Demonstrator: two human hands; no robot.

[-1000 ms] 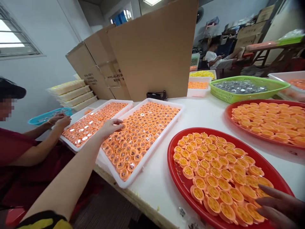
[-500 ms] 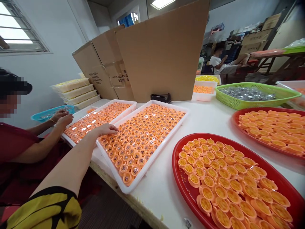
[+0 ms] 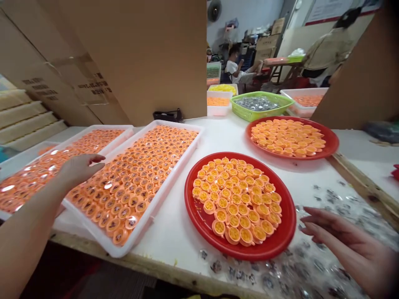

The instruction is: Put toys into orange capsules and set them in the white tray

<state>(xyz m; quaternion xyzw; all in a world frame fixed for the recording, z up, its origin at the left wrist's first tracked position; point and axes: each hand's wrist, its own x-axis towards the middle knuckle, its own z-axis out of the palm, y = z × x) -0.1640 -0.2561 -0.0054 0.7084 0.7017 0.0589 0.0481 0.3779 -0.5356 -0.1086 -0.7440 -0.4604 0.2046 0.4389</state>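
Big brown cardboard sheets (image 3: 134,54) stand up on a long white table (image 3: 174,245) with a wood edge. Behind them is a pale wall (image 3: 246,20) with a round fan (image 3: 214,10) up high. Brown boxes (image 3: 264,52) are piled far back near a small table (image 3: 277,72). The floor (image 3: 112,284) down below looks dark.

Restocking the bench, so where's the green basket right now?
In the head view, the green basket sits toward the far end of the table, right of the small white tray and just behind the farther red tray.
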